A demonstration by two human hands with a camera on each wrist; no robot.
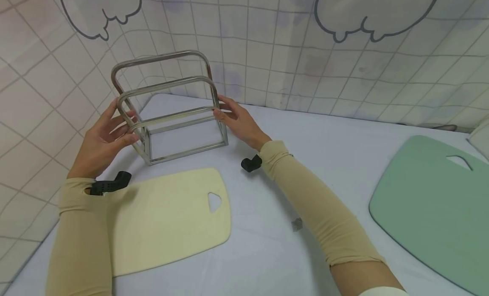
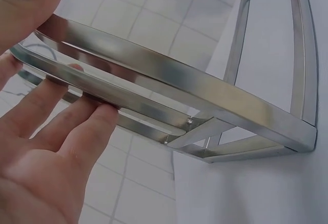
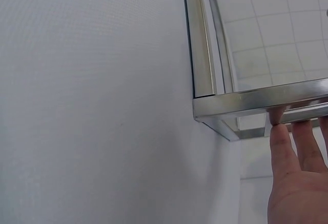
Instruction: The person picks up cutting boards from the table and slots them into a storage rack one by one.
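A silvery metal rack [image 1: 187, 153] with three arched bars stands on the white-covered table near the back wall. My left hand [image 1: 95, 145] holds its left side, thumb in front and fingers behind. In the left wrist view, the fingertips of the left hand [image 2: 56, 147] press against the shiny bars of the rack [image 2: 174, 73]. At the rack's right side my right hand [image 1: 244, 125] grips the upright bars between thumb and fingers. The right wrist view has the right hand's fingers [image 3: 282, 149] against the lower face of the rack [image 3: 236, 103].
A cream cutting board [image 1: 172, 215] lies in front of the rack, partly under the left forearm. To the far right is a green cutting board [image 1: 428, 211]. A small grey patch [image 1: 296, 224] shows beside the right forearm. Grid-patterned cloth [image 1: 267, 54] hangs behind and at left.
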